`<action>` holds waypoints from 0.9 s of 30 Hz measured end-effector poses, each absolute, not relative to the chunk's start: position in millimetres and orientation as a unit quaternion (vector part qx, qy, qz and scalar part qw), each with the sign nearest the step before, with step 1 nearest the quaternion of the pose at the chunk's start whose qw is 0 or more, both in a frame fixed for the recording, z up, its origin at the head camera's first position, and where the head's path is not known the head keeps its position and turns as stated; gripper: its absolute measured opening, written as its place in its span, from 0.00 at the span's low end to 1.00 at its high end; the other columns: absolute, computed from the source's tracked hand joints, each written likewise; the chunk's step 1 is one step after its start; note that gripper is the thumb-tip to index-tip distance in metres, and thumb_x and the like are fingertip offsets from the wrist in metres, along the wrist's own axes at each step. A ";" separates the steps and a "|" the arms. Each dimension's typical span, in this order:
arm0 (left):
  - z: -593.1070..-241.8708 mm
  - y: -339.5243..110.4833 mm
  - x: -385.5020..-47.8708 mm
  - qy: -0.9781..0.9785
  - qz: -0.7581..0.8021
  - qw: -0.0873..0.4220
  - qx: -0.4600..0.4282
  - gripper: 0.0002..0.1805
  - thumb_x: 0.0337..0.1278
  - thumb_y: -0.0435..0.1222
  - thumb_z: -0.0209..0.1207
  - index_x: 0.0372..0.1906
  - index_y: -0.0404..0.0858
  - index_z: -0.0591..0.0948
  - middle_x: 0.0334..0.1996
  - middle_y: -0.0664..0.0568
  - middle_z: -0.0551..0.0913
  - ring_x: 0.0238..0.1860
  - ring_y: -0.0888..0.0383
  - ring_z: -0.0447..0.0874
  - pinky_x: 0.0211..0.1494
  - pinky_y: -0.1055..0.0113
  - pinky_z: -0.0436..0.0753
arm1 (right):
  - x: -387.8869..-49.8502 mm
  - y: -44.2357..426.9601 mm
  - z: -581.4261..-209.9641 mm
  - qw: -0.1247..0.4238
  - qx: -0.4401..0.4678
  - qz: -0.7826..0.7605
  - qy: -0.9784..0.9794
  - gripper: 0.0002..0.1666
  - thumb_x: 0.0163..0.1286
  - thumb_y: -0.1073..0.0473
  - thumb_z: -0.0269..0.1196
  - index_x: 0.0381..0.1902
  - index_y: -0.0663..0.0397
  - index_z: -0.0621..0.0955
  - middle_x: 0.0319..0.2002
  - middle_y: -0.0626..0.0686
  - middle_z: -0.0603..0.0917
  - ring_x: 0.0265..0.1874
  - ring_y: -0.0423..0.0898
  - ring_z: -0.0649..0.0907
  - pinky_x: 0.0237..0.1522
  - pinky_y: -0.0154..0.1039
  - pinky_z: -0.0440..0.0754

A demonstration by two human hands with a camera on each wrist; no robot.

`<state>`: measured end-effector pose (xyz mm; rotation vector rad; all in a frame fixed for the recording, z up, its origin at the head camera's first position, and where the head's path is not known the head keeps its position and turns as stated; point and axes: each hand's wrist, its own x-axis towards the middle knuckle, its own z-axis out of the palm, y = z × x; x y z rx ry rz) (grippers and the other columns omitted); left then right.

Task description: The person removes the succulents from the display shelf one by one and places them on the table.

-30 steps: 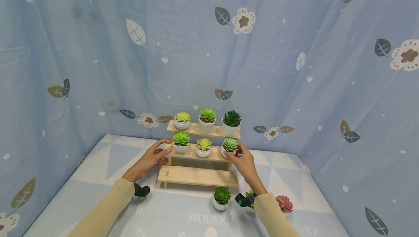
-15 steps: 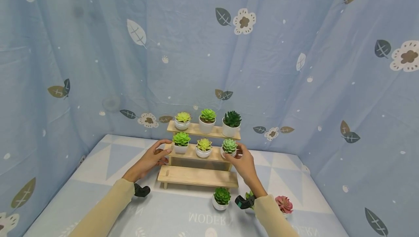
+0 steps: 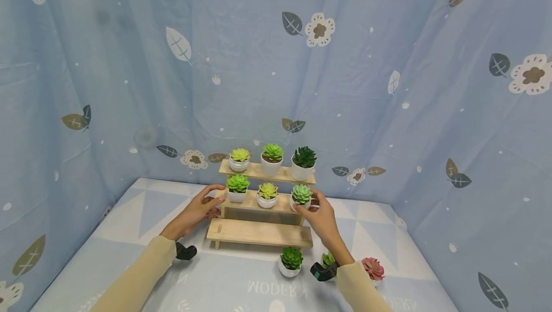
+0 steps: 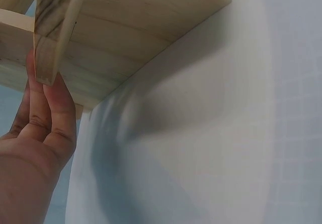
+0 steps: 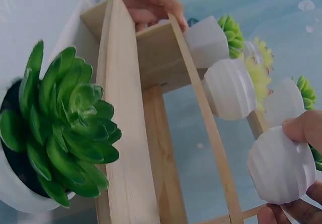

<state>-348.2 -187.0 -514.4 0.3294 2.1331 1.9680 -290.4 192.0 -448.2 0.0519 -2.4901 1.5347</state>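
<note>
While the left hand (image 3: 195, 212) grips the stand (image 3: 258, 233), the right hand (image 3: 321, 215), pinching the pot (image 5: 280, 166) at the right of the middle shelf (image 3: 282, 203), should seat it flat before letting go.

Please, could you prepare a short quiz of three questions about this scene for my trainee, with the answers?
1. How many potted plants stand on the top shelf?
2. True or false: the pink plant stands on the top shelf.
3. Fill the gap: the ____ hand grips a white pot by its sides.

Key:
1. Three.
2. False; it is on the table.
3. Right hand.
</note>
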 end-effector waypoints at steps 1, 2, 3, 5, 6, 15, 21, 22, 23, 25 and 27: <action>-514.4 -187.2 -348.2 0.726 0.670 0.111 0.113 0.31 0.72 0.54 0.61 0.74 0.56 0.66 0.50 0.38 0.78 0.48 0.36 0.81 0.50 0.52 0.82 | -289.1 191.8 -447.5 0.106 0.017 0.524 -0.845 0.47 0.60 0.41 0.77 0.72 0.49 0.72 0.54 0.54 0.79 0.48 0.50 0.81 0.51 0.50 0.81; -514.3 -187.4 -348.1 0.726 0.670 0.111 0.113 0.31 0.72 0.54 0.61 0.75 0.56 0.66 0.50 0.38 0.78 0.48 0.37 0.81 0.50 0.53 0.82 | -287.8 191.6 -447.0 0.103 0.017 0.526 -0.844 0.47 0.60 0.41 0.78 0.72 0.48 0.72 0.54 0.54 0.79 0.48 0.50 0.81 0.50 0.49 0.81; -514.2 -187.4 -348.1 0.726 0.669 0.111 0.113 0.32 0.72 0.54 0.61 0.75 0.56 0.66 0.50 0.38 0.78 0.48 0.37 0.81 0.50 0.53 0.82 | -286.7 191.5 -446.8 0.102 0.018 0.526 -0.844 0.47 0.60 0.40 0.78 0.72 0.47 0.72 0.53 0.54 0.78 0.47 0.50 0.81 0.50 0.49 0.81; -513.9 -187.3 -348.3 0.727 0.669 0.110 0.113 0.32 0.72 0.54 0.61 0.74 0.56 0.66 0.50 0.38 0.78 0.47 0.38 0.82 0.50 0.53 0.82 | -284.5 190.8 -445.9 0.101 0.019 0.526 -0.844 0.48 0.60 0.39 0.77 0.73 0.46 0.71 0.53 0.54 0.78 0.47 0.49 0.81 0.49 0.48 0.81; -513.7 -187.1 -348.5 0.727 0.668 0.108 0.112 0.31 0.72 0.54 0.61 0.74 0.56 0.66 0.50 0.38 0.78 0.47 0.39 0.82 0.50 0.52 0.82 | -283.3 190.2 -445.3 0.101 0.020 0.526 -0.844 0.48 0.60 0.39 0.77 0.73 0.46 0.71 0.54 0.54 0.78 0.47 0.49 0.81 0.48 0.47 0.81; -513.6 -187.3 -347.1 0.726 0.670 0.112 0.109 0.32 0.71 0.54 0.62 0.74 0.56 0.67 0.52 0.38 0.78 0.47 0.38 0.82 0.50 0.52 0.82 | -272.3 185.0 -442.7 0.095 0.047 0.550 -0.828 0.45 0.61 0.41 0.77 0.72 0.43 0.72 0.53 0.54 0.79 0.48 0.52 0.81 0.44 0.45 0.82; -513.7 -186.7 -346.9 0.725 0.670 0.112 0.114 0.32 0.71 0.54 0.61 0.74 0.56 0.67 0.52 0.38 0.77 0.48 0.36 0.81 0.48 0.53 0.81 | -264.0 180.2 -438.2 0.095 0.057 0.550 -0.828 0.43 0.62 0.41 0.76 0.71 0.42 0.72 0.53 0.53 0.79 0.49 0.51 0.81 0.46 0.45 0.82; -513.7 -186.8 -346.9 0.725 0.670 0.113 0.114 0.32 0.71 0.54 0.61 0.74 0.56 0.66 0.52 0.38 0.77 0.48 0.36 0.81 0.48 0.54 0.81 | -262.8 179.5 -437.5 0.095 0.058 0.550 -0.828 0.43 0.62 0.41 0.76 0.71 0.42 0.72 0.53 0.53 0.79 0.49 0.50 0.81 0.46 0.45 0.82; -513.6 -186.8 -346.9 0.725 0.670 0.114 0.114 0.32 0.71 0.54 0.61 0.74 0.56 0.66 0.52 0.38 0.77 0.48 0.36 0.81 0.48 0.54 0.81 | -261.7 178.8 -436.9 0.095 0.060 0.550 -0.828 0.43 0.62 0.41 0.76 0.71 0.42 0.73 0.52 0.53 0.79 0.48 0.49 0.81 0.46 0.46 0.82; -513.1 -186.8 -346.8 0.725 0.670 0.114 0.114 0.32 0.71 0.54 0.61 0.74 0.56 0.66 0.52 0.38 0.77 0.47 0.37 0.82 0.48 0.54 0.81 | -259.8 177.6 -436.1 0.095 0.064 0.550 -0.827 0.43 0.62 0.41 0.76 0.71 0.42 0.73 0.51 0.53 0.79 0.47 0.49 0.81 0.46 0.46 0.81; -512.3 -186.8 -346.7 0.724 0.670 0.113 0.114 0.32 0.71 0.54 0.61 0.74 0.56 0.66 0.52 0.38 0.77 0.47 0.37 0.82 0.49 0.53 0.81 | -259.2 176.9 -436.1 0.096 0.067 0.548 -0.828 0.42 0.61 0.41 0.77 0.70 0.41 0.73 0.50 0.53 0.80 0.46 0.48 0.82 0.47 0.46 0.81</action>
